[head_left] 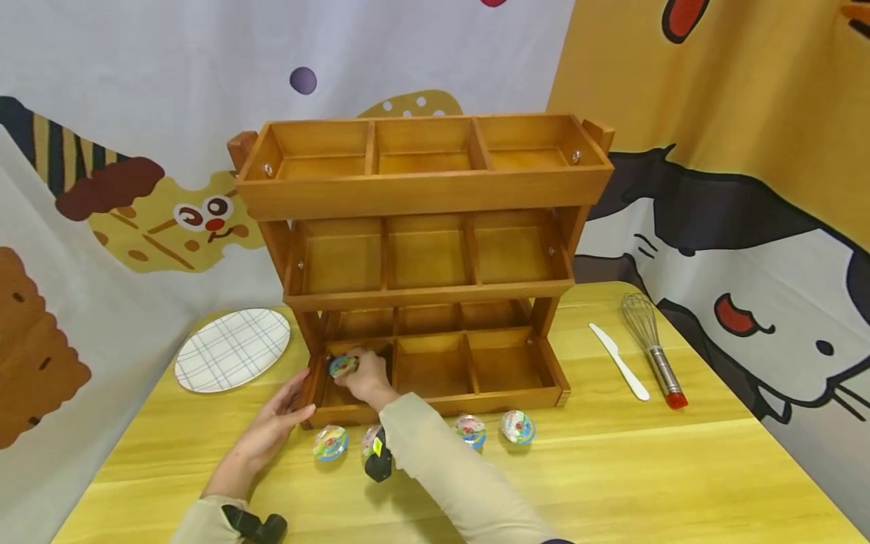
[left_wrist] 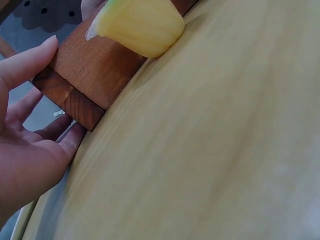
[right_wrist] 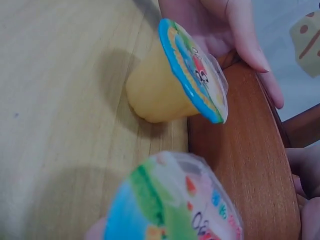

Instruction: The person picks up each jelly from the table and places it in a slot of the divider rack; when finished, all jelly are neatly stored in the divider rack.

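My right hand (head_left: 370,378) pinches a small jelly cup (head_left: 343,366) with a printed lid inside the bottom tier's left compartment of a brown wooden rack (head_left: 421,193). At the rack's lower left corner, my left hand (head_left: 268,431) touches the side with relaxed fingers, its thumb by the front edge. Several more jelly cups (head_left: 331,443) stand on the table in front of the rack, one partly hidden by the right wrist. Up close in the right wrist view, one yellow jelly cup (right_wrist: 165,95) shows its blue-rimmed lid; the held one is not clearly seen there.
The rack has three tiers, each split into three compartments. A white checked plate (head_left: 233,350) lies left of it on the table (head_left: 652,476). To the right lie a white knife (head_left: 619,361) and a whisk (head_left: 655,350) with a red-ended handle. Printed curtains hang behind.
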`<state>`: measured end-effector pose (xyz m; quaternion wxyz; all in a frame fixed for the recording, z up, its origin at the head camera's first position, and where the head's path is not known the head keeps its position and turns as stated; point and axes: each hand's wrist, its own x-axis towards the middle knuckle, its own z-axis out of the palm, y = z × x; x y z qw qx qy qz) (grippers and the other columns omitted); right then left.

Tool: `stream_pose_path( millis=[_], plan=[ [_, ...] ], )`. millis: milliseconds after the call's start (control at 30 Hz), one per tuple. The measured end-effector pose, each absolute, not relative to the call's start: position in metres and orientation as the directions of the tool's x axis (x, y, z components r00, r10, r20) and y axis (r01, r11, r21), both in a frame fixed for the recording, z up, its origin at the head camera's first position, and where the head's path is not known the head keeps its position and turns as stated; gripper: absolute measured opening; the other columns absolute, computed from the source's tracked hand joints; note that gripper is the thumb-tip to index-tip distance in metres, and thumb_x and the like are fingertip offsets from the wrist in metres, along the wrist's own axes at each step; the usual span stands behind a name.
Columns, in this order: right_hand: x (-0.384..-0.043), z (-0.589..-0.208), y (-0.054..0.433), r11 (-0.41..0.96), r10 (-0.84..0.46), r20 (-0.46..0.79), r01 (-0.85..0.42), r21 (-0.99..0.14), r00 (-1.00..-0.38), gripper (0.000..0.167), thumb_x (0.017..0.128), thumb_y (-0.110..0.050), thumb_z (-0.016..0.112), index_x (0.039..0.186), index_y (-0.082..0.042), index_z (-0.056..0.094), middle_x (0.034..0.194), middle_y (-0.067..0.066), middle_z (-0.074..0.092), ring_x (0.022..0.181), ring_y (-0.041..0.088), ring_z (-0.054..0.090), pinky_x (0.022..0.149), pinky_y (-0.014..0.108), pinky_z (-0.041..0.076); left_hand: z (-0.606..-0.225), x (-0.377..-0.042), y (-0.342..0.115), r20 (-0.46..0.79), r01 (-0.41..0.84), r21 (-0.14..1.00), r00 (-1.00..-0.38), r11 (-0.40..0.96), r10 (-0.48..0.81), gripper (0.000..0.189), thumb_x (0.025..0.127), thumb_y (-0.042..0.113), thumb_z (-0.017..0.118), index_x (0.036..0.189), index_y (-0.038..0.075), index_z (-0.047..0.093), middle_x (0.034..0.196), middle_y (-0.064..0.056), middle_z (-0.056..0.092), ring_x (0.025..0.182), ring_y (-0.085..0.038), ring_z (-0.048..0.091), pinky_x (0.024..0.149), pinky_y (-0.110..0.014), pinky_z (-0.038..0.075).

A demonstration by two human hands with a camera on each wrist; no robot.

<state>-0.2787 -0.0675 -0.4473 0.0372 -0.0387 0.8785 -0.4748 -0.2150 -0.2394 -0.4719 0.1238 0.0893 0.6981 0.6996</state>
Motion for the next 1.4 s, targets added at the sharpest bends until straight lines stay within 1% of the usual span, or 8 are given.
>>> stream_pose_path(
  millis=[200,333,567,700,867,1067,1200,1400],
  plan=[
    [-0.272,-0.442,-0.065,0.525,-0.095,0.083,-0.121,-0.843,-0.992,0.047,0.07,-0.021,0.074,0.113,-0.009,0.057,0.105,0.011,0.063,0.095,0.026,0.058,0.079,0.031,0.049,-0.469,-0.217,-0.239,-0.055,-0.039,0.998,-0.95,0.057,0.309,0.07,0.088,0.013,0.052,0.143,0.015,0.009,0.147,-0.013,0.006,0.131,-0.028,0.007,0.104,-0.042,0.014],
    [-0.245,-0.424,-0.057,0.461,-0.175,0.192,-0.252,-0.851,-0.966,0.042,0.076,-0.024,0.069,0.114,-0.012,0.056,0.111,0.007,0.06,0.098,0.025,0.056,0.078,0.028,0.048,-0.469,-0.216,-0.24,-0.056,-0.047,0.998,-0.943,0.035,0.329,0.07,0.088,0.011,0.05,0.143,0.015,0.007,0.148,-0.014,0.001,0.133,-0.032,0.001,0.106,-0.053,0.007],
    [-0.177,-0.386,0.007,0.269,-0.499,0.344,-0.52,-0.811,-0.795,0.043,0.081,-0.024,0.063,0.119,-0.007,0.05,0.121,0.006,0.053,0.11,0.019,0.05,0.092,0.029,0.043,-0.473,-0.216,-0.244,-0.052,-0.05,0.999,-0.938,0.015,0.344,0.069,0.089,0.009,0.049,0.143,0.015,0.006,0.148,-0.014,-0.004,0.133,-0.035,-0.005,0.105,-0.056,0.002],
    [-0.157,-0.381,0.057,0.196,-0.464,0.382,-0.513,-0.836,-0.799,0.039,0.079,-0.019,0.065,0.114,-0.006,0.053,0.116,0.009,0.058,0.106,0.02,0.054,0.09,0.032,0.045,-0.471,-0.218,-0.247,-0.055,-0.048,0.998,-0.943,0.03,0.328,0.068,0.089,0.008,0.049,0.143,0.016,0.008,0.149,-0.014,-0.006,0.134,-0.033,-0.008,0.109,-0.045,0.005],
    [-0.141,-0.396,0.124,0.233,-0.368,0.492,-0.59,-0.773,-0.789,0.037,0.074,-0.009,0.07,0.108,-0.006,0.056,0.105,0.011,0.063,0.096,0.008,0.056,0.081,0.03,0.048,-0.472,-0.218,-0.244,-0.054,-0.053,0.999,-0.937,0.015,0.346,0.069,0.088,0.007,0.05,0.143,0.014,0.008,0.148,-0.016,-0.01,0.133,-0.036,-0.013,0.104,-0.056,-0.007],
    [-0.149,-0.428,0.188,0.481,-0.169,0.342,-0.38,-0.79,-0.924,0.045,0.068,-0.017,0.075,0.108,-0.009,0.057,0.108,0.007,0.061,0.099,0.016,0.054,0.08,0.038,0.048,-0.474,-0.218,-0.246,-0.072,-0.072,0.997,-0.936,0.015,0.345,0.069,0.089,0.007,0.049,0.143,0.018,0.008,0.148,-0.015,-0.011,0.133,-0.036,-0.013,0.104,-0.058,-0.005],
    [-0.163,-0.454,0.206,0.413,-0.197,0.22,-0.284,-0.865,-0.955,0.056,0.067,-0.015,0.075,0.115,-0.001,0.051,0.111,0.016,0.057,0.097,0.023,0.056,0.081,0.032,0.049,-0.472,-0.218,-0.249,-0.069,-0.069,0.998,-0.94,0.013,0.334,0.069,0.088,0.007,0.049,0.143,0.017,0.008,0.148,-0.016,-0.012,0.133,-0.037,-0.014,0.103,-0.059,-0.006],
    [-0.169,-0.48,0.214,0.282,-0.273,0.221,-0.298,-0.912,-0.936,0.052,0.072,-0.011,0.071,0.116,0.004,0.048,0.107,0.024,0.056,0.085,0.005,0.058,0.075,0.021,0.049,-0.47,-0.215,-0.243,-0.071,-0.066,0.997,-0.936,0.026,0.344,0.07,0.088,0.008,0.051,0.143,0.015,0.008,0.148,-0.018,-0.01,0.133,-0.037,-0.012,0.104,-0.057,-0.005]
  ],
)
